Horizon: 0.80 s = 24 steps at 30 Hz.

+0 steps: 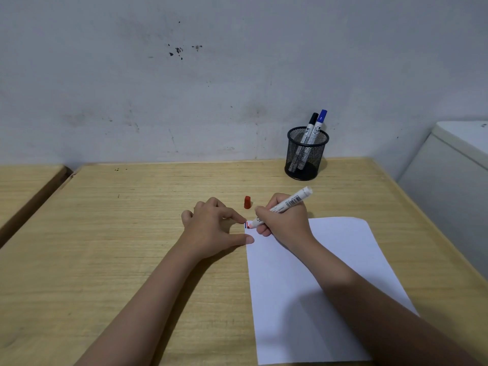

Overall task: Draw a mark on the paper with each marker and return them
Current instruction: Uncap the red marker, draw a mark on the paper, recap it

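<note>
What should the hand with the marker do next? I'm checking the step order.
Probably finish the red stroke, then lift the marker toward the red cap on the table: the right hand has its tip at the paper's corner.

Scuffed grey wall (pixel 211 88) behind wooden desk (pixel 118 233).

Red cap (pixel 247 202), black mesh cup (pixel 306 157)

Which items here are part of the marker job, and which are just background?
Part of the job:
- paper
- uncapped marker in right hand
- red cap
- mesh holder with black marker and blue marker
- left hand steadying the paper

Just there:
- wooden table
- white unit
- scuffed wall
</note>
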Tool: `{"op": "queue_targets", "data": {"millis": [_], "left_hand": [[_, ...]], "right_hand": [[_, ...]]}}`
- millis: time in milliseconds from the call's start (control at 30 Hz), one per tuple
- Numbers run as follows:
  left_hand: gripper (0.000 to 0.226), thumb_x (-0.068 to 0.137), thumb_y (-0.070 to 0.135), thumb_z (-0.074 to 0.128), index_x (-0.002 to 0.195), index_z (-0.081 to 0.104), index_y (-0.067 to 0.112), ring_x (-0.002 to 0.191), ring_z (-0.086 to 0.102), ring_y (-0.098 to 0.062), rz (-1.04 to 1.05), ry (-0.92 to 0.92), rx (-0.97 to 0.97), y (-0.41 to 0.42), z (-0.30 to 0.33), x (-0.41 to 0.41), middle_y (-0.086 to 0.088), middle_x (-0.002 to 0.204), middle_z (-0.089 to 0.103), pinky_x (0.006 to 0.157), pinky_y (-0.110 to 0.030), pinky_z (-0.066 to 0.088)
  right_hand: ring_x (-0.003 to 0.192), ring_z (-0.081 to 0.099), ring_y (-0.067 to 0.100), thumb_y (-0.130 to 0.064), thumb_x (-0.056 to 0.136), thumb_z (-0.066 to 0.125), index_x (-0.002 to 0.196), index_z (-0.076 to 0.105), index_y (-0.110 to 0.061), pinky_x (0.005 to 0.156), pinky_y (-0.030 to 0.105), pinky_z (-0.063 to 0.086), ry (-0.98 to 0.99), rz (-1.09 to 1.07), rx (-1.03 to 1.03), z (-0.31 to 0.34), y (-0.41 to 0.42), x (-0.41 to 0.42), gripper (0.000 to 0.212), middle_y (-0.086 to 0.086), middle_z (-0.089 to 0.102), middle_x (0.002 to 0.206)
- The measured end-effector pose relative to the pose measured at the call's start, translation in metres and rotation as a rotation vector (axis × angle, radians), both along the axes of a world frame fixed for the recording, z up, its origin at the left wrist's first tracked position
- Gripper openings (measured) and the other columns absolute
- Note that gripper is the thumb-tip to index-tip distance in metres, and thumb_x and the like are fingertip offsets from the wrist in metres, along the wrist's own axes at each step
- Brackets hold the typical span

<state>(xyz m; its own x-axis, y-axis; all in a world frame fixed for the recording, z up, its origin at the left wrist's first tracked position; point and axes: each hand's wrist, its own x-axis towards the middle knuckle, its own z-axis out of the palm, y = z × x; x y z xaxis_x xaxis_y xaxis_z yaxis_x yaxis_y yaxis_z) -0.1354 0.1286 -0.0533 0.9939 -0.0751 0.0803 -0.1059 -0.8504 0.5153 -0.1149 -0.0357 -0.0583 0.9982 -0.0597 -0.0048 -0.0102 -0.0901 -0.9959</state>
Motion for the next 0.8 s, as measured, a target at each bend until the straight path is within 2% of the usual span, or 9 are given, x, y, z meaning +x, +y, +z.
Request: {"op": "queue_targets", "data": {"millis": [200, 333, 433, 500, 533, 600, 667, 733, 800], "left_hand": [[0.040, 0.053, 0.065, 0.074, 0.088, 0.068, 0.046, 0.104, 0.040, -0.009, -0.012, 0.009, -0.007, 0.002, -0.001, 0.000, 0.013, 0.099, 0.049, 0.086, -0.034, 0.021], [0.020, 0.067, 0.055, 0.070, 0.077, 0.068, 0.038, 0.101, 0.047, -0.004, -0.032, -0.002, -0.101, -0.001, 0.005, 0.006, 0.014, 0.096, 0.055, 0.084, -0.032, 0.017], [0.004, 0.078, 0.038, 0.065, 0.077, 0.062, 0.035, 0.089, 0.059, -0.003, -0.012, -0.076, -0.193, -0.011, 0.008, 0.016, 0.013, 0.093, 0.063, 0.094, -0.039, 0.032], [0.014, 0.081, 0.026, 0.064, 0.088, 0.064, 0.038, 0.083, 0.062, -0.006, -0.016, -0.104, -0.265, -0.018, 0.010, 0.024, 0.012, 0.095, 0.064, 0.093, -0.045, 0.045], [0.019, 0.082, 0.023, 0.064, 0.097, 0.066, 0.034, 0.083, 0.063, -0.009, -0.029, -0.096, -0.267, -0.021, 0.011, 0.028, 0.009, 0.098, 0.064, 0.090, -0.044, 0.048], [0.022, 0.083, 0.019, 0.065, 0.104, 0.069, 0.023, 0.086, 0.064, -0.015, -0.047, -0.063, -0.195, -0.026, 0.014, 0.036, 0.000, 0.102, 0.064, 0.082, -0.032, 0.050], [0.018, 0.083, 0.014, 0.065, 0.100, 0.071, 0.015, 0.080, 0.063, -0.012, -0.040, -0.052, -0.151, -0.028, 0.014, 0.042, -0.004, 0.098, 0.066, 0.069, -0.016, 0.045], [0.013, 0.082, 0.011, 0.067, 0.094, 0.071, 0.011, 0.071, 0.061, -0.004, -0.001, -0.046, -0.240, -0.028, 0.017, 0.041, -0.002, 0.088, 0.068, 0.059, -0.005, 0.042], [0.010, 0.078, 0.010, 0.071, 0.088, 0.071, 0.012, 0.073, 0.065, -0.009, 0.058, -0.017, -0.465, -0.027, 0.021, 0.038, -0.003, 0.084, 0.071, 0.065, -0.009, 0.048]], "right_hand": [[0.045, 0.063, 0.021, -0.006, 0.080, 0.068, 0.061, 0.048, -0.008, 0.046, 0.030, 0.051, 0.003, -0.131, 0.245, 0.003, -0.005, 0.000, 0.028, 0.010, 0.066, 0.052], [0.046, 0.065, 0.019, -0.009, 0.081, 0.068, 0.060, 0.047, -0.013, 0.050, 0.031, 0.052, 0.024, -0.180, 0.329, 0.006, -0.006, -0.001, 0.030, 0.005, 0.067, 0.050], [0.045, 0.065, 0.017, -0.011, 0.082, 0.068, 0.062, 0.045, -0.014, 0.051, 0.031, 0.051, 0.020, -0.227, 0.357, 0.009, -0.007, -0.002, 0.030, 0.003, 0.066, 0.047], [0.044, 0.064, 0.017, -0.012, 0.082, 0.068, 0.063, 0.044, -0.014, 0.050, 0.030, 0.050, -0.001, -0.248, 0.371, 0.011, -0.008, -0.004, 0.030, 0.003, 0.066, 0.047], [0.044, 0.064, 0.017, -0.011, 0.082, 0.068, 0.064, 0.044, -0.014, 0.049, 0.029, 0.049, -0.013, -0.254, 0.380, 0.013, -0.008, -0.005, 0.030, 0.003, 0.066, 0.047], [0.043, 0.064, 0.017, -0.011, 0.082, 0.068, 0.063, 0.045, -0.013, 0.046, 0.028, 0.049, -0.038, -0.260, 0.388, 0.018, -0.008, -0.005, 0.030, 0.004, 0.066, 0.047], [0.043, 0.064, 0.017, -0.009, 0.082, 0.068, 0.062, 0.046, -0.012, 0.047, 0.029, 0.052, -0.073, -0.259, 0.398, 0.025, -0.010, -0.004, 0.030, 0.004, 0.066, 0.047], [0.044, 0.064, 0.019, -0.005, 0.082, 0.067, 0.061, 0.047, -0.010, 0.051, 0.033, 0.054, -0.122, -0.247, 0.405, 0.031, -0.012, -0.004, 0.030, 0.004, 0.065, 0.047], [0.044, 0.064, 0.019, -0.005, 0.082, 0.067, 0.060, 0.048, -0.010, 0.048, 0.030, 0.055, -0.168, -0.237, 0.391, 0.038, -0.016, -0.006, 0.030, 0.005, 0.065, 0.047]]}}
